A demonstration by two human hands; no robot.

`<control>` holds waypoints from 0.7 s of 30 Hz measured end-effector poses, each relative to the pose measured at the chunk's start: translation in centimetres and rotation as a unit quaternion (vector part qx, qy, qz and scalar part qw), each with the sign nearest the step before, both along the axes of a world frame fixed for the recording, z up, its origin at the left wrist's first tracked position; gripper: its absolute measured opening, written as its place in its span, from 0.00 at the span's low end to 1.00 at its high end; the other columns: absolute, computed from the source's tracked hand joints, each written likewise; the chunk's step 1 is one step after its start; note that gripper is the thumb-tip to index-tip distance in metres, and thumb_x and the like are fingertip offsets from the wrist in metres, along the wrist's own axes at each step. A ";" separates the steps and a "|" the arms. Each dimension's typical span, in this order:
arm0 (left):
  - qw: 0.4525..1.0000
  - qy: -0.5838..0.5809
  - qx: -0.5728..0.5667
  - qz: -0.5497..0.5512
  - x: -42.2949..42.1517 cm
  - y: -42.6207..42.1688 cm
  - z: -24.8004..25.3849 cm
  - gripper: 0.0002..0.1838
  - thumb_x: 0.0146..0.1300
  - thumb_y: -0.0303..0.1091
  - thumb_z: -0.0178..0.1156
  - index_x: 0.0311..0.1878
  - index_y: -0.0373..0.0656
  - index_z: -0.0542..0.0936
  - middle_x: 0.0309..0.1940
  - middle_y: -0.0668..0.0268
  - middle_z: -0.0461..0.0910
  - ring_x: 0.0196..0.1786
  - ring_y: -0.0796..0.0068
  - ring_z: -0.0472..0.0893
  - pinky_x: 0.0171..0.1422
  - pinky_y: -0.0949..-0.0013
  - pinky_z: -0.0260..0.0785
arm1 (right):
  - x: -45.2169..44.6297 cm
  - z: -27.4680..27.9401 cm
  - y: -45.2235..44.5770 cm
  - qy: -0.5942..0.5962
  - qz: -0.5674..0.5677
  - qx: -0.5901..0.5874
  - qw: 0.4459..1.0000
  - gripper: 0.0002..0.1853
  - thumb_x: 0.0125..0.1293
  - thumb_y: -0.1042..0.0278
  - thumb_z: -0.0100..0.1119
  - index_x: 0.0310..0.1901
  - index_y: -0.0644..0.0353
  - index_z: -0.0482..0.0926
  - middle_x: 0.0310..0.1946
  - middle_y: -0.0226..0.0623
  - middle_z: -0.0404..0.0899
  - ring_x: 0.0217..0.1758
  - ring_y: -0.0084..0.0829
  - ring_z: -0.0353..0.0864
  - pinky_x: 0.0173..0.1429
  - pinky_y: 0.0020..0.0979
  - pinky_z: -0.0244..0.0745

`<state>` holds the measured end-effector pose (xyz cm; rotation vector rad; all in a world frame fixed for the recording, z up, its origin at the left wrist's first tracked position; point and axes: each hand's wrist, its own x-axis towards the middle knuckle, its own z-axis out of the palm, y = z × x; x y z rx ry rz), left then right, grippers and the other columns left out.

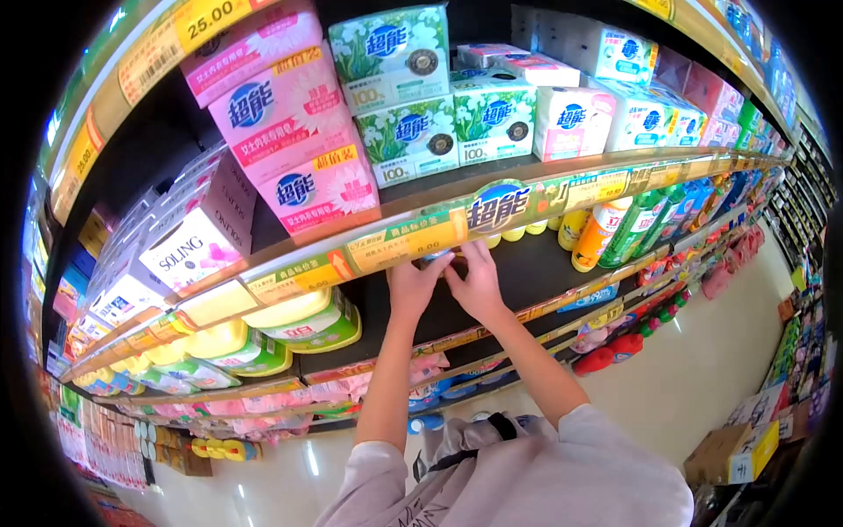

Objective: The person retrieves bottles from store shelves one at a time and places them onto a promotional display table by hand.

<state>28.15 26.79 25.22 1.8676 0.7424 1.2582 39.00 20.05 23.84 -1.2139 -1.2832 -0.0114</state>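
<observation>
Both hands reach forward to a store shelf, close together just below its price-tag strip (408, 246). My left hand (414, 285) is closed, its thumb and fingers drawn in near the strip's lower edge. Beside it, my right hand (474, 279) is also closed, with fingertips up at the strip. A small bluish-white bit shows between the fingertips; what it belongs to is hidden by the fingers and the shelf edge. Yellow bottle parts (536, 227) peek out behind and to the right of my right hand.
Above the strip stand pink soap boxes (281, 119), green-and-white boxes (408, 140) and SOLING boxes (198, 233). Below it are large yellow-green jugs (307, 318) at left and an orange bottle (602, 233) and green bottles (634, 228) at right. A carton (733, 452) sits on the floor.
</observation>
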 end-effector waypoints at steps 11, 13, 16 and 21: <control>0.993 0.036 0.113 0.006 -6.2 -13.7 3.1 0.30 0.40 0.29 0.76 0.52 0.40 0.80 0.47 0.58 0.79 0.49 0.60 0.79 0.53 0.65 0.72 | -0.4 1.6 -11.6 -0.076 0.149 -0.064 0.984 0.34 0.52 0.72 0.73 0.59 0.63 0.65 0.57 0.46 0.76 0.58 0.38 0.79 0.59 0.33 0.75; 0.992 0.040 0.122 -0.002 -6.6 -15.7 2.6 0.31 0.40 0.29 0.75 0.53 0.41 0.79 0.48 0.59 0.79 0.49 0.59 0.79 0.52 0.64 0.73 | -0.7 0.5 -13.4 -0.020 0.218 -0.029 0.975 0.35 0.52 0.71 0.73 0.61 0.61 0.66 0.58 0.42 0.76 0.58 0.37 0.78 0.60 0.33 0.74; 0.989 0.056 0.136 -0.013 -7.8 -18.4 2.9 0.32 0.41 0.28 0.74 0.55 0.42 0.79 0.49 0.61 0.79 0.50 0.60 0.80 0.53 0.65 0.73 | -2.0 1.2 -17.5 -0.040 0.101 -0.130 0.986 0.32 0.48 0.70 0.77 0.55 0.63 0.73 0.51 0.39 0.80 0.53 0.34 0.80 0.59 0.33 0.76; 0.986 0.068 0.150 0.032 -10.8 -25.2 3.0 0.35 0.40 0.33 0.76 0.57 0.43 0.78 0.47 0.59 0.80 0.50 0.62 0.80 0.55 0.66 0.71 | -4.2 0.2 -22.7 -0.001 0.127 -0.137 0.982 0.33 0.43 0.65 0.82 0.52 0.63 0.76 0.49 0.36 0.81 0.50 0.30 0.82 0.56 0.33 0.77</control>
